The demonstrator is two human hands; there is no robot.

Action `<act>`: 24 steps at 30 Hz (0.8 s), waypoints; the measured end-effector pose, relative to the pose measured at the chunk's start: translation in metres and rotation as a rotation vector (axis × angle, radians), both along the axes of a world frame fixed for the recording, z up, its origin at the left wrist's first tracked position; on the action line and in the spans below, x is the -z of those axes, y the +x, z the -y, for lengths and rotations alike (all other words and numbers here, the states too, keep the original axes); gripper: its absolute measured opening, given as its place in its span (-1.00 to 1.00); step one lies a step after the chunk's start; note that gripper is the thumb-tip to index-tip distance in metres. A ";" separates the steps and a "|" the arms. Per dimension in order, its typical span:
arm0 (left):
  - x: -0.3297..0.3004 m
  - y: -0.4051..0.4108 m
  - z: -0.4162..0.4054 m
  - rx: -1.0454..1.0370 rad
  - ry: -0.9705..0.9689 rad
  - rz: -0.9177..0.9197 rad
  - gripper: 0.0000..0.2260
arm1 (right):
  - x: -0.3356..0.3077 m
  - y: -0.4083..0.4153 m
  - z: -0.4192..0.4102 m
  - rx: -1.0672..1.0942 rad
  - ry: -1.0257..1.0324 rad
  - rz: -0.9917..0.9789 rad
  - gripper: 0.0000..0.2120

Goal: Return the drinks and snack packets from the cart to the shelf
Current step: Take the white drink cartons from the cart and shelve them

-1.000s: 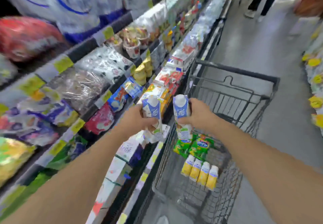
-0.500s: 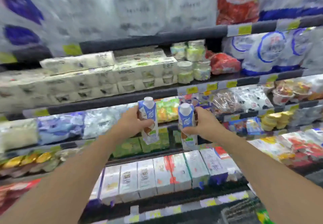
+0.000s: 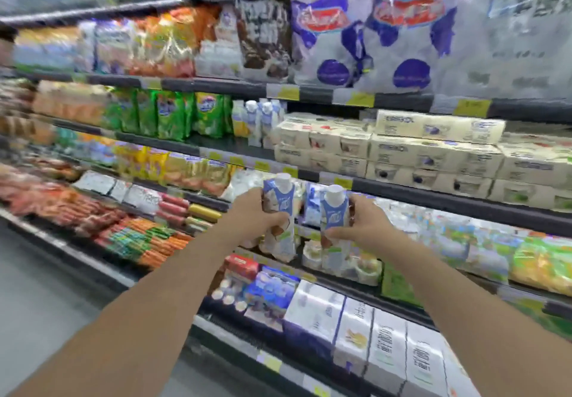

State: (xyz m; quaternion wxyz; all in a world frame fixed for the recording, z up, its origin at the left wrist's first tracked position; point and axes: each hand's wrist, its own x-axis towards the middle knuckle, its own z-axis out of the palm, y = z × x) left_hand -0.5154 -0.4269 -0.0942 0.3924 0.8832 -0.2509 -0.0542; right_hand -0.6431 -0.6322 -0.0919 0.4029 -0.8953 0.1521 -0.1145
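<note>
The left hand [image 3: 252,215] grips one blue-and-white drink carton [image 3: 278,217] upright; the right hand [image 3: 362,225] grips a second carton [image 3: 334,226] just beside it, both raised before the stocked shelf [image 3: 433,201].

We see glossy printed cartons [image 3: 278,211] with smooth white plastic caps in both hands [image 3: 257,214] — above them, shiny crinkled plastic bags [image 3: 356,34]; below, matt cardboard boxes [image 3: 387,344].

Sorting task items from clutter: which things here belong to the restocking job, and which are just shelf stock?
Job: left hand with carton; right hand with second carton; matching cartons.
Stock: green bags, cream boxes, sausages.
</note>
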 end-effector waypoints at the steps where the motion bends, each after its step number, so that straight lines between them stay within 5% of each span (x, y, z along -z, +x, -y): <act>1: -0.002 0.013 -0.021 -0.008 -0.010 0.002 -0.67 | -0.002 0.020 -0.018 -0.017 -0.003 0.009 -0.45; 10: 0.000 0.122 -0.128 -0.121 -0.071 -0.067 -0.58 | -0.007 0.160 -0.117 -0.112 -0.001 0.042 -0.46; 24: -0.038 0.280 -0.073 -0.080 -0.160 -0.020 -0.69 | -0.047 0.327 -0.088 -0.016 0.005 0.108 -0.50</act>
